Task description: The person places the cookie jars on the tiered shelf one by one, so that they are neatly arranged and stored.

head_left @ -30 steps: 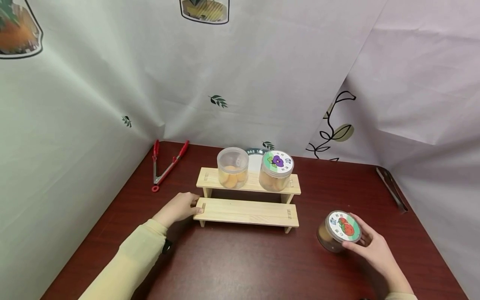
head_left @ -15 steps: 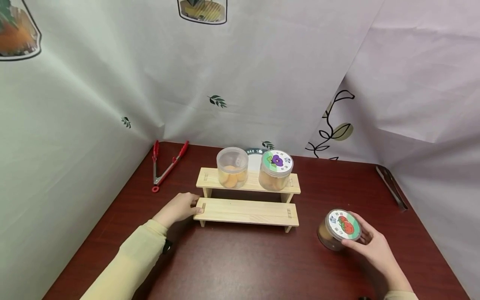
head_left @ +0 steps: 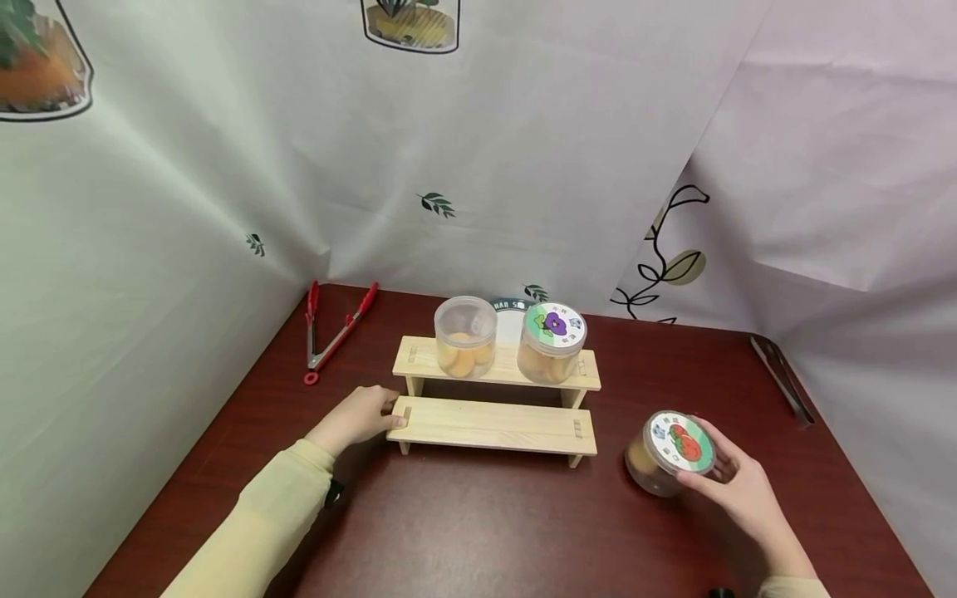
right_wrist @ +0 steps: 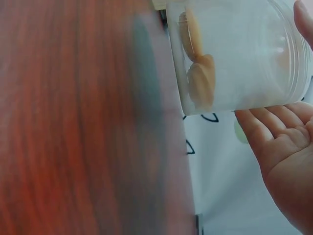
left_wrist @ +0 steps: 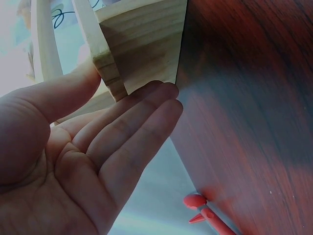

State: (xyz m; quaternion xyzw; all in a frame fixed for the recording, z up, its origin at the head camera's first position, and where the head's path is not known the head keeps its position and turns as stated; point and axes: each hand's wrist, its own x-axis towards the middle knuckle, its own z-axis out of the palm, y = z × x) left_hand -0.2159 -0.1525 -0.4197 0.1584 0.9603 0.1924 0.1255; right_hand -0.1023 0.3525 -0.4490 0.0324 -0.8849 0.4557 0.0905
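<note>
In the head view my left hand (head_left: 362,417) holds the left end of the lower step of a two-tier wooden display stand (head_left: 493,423). The left wrist view shows the thumb against the board's edge and the fingers along its side. My right hand (head_left: 736,482) grips a clear plastic jar (head_left: 650,471) near its lid, thumb on one side and fingers on the other. The jar's lid (head_left: 681,443) bears a tomato picture. Round tan cookies (right_wrist: 200,81) lie near its bottom in the right wrist view. The jar looks tilted and slightly above the table.
On the upper step stand a lidless jar (head_left: 465,336) of cookies and a jar with a purple-flower lid (head_left: 552,342). Red-handled tongs (head_left: 329,340) lie at the back left, metal tongs (head_left: 781,378) at the right. A white round-edged thing (head_left: 512,320) is partly hidden behind the stand.
My right hand has shifted slightly left and away from me with the tomato-lid jar. The left hand has stayed on the stand.
</note>
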